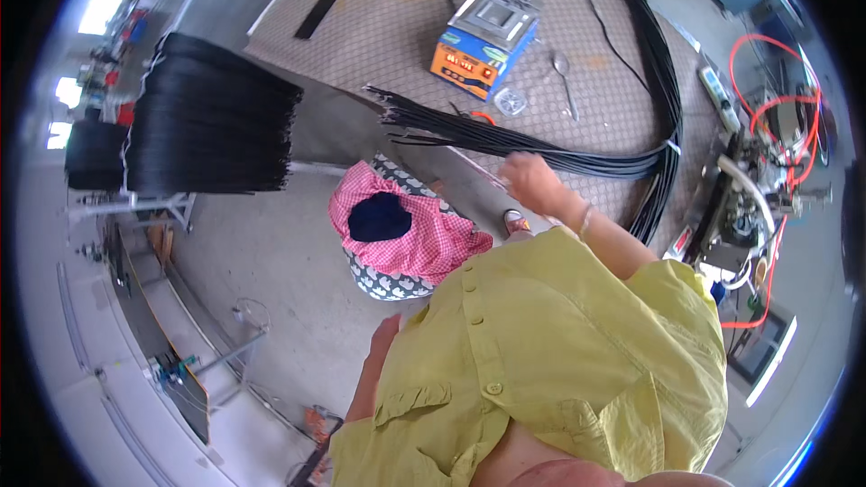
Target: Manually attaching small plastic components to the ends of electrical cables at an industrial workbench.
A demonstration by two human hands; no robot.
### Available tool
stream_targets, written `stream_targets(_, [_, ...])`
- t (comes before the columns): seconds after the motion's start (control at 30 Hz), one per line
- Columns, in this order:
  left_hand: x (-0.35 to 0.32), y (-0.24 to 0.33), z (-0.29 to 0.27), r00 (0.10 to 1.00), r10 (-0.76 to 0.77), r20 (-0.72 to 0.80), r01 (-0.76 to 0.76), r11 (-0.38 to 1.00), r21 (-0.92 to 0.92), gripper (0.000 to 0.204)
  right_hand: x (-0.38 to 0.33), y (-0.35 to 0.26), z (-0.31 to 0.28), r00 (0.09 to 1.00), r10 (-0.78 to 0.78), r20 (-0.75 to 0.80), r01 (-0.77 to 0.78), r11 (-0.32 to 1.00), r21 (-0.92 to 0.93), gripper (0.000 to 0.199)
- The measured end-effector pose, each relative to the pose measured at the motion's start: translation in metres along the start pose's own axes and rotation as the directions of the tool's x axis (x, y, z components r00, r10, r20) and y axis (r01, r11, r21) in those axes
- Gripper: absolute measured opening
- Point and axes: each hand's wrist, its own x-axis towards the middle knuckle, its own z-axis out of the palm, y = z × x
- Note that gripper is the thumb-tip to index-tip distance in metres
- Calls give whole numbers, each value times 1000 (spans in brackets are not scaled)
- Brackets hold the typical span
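The sheaf of black cables (559, 151) lies on the patterned tabletop (379, 32), its long axis running from side to side, with the frayed-looking cut ends at the left, by the near edge of the table; the right hand (534, 182) is the nearer of the 2 hands, placed just on the person's side of the sheaf, so the cables lie beyond its fingertips, and the forearm comes in aslant from the lower right; its fingers look bent, but I cannot tell whether they touch a strand or hold anything.

The left hand (386, 332) hangs low beside the yellow-green shirt (559, 334), well apart from the cables; its fingers are too small and turned away to tell whether they are curled or spread; nearest to it is a seat draped with a pink checked cloth (424, 252), on which a dark blue cloth (381, 216) lies.

At its right end the sheaf meets a 2nd black bundle (663, 81), which runs away from the person; a pale tie (672, 146) sits where the 2 join; beyond the sheaf stand an orange and blue device (478, 50), a spoon (566, 86) and a small clear dish (511, 101); farther left, a broad black bundle (212, 117) rests on a rack; at the far right is a machine with red hoses (744, 207).
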Motion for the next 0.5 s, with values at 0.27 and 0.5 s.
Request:
stream_targets(0.27, [51, 161, -82, 891, 392, -231, -402, 915, 2, 53, 22, 58, 37, 904, 376, -203, -399, 912, -89, 15])
stream_targets(0.5, [102, 249, -92, 926, 294, -236, -343, 394, -853, 36, -5, 36, -9, 875, 358, -327, -178, 864, 471, 12])
